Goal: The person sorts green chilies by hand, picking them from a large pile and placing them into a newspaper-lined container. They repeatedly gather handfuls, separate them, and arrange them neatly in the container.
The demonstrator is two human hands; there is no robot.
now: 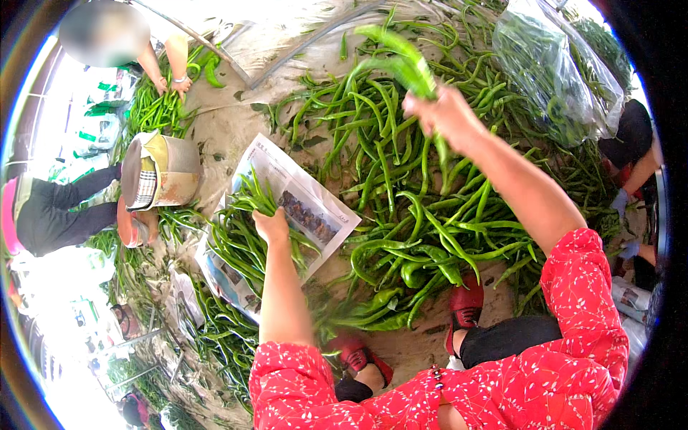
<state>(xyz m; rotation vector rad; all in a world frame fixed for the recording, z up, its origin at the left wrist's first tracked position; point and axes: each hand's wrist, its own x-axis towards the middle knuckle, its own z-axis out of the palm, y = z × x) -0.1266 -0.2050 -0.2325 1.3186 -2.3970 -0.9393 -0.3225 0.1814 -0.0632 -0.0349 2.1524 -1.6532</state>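
Note:
My right hand (446, 115), slightly blurred, is raised above a broad heap of long green peppers (387, 156) and grips a few bright green peppers (408, 59) that point up and away. On a sheet of newspaper (333, 207) left of the heap lies a pile of thinner green peppers (236, 236). My left hand (273, 227) is closed around part of this pile, with tips sticking out beyond the fingers. The palm side of that hand is hidden. Larger, crinkled peppers (414, 274) lie close to my red shoes (465, 306).
A metal bucket (180, 166) with cloth on it lies at the left. Another person's hands (174, 86) work in peppers at the top left. A clear plastic bag (553, 80) of peppers stands at the upper right. At the right edge are someone's gloved hands (623, 201). Metal bars (317, 40) lie ahead.

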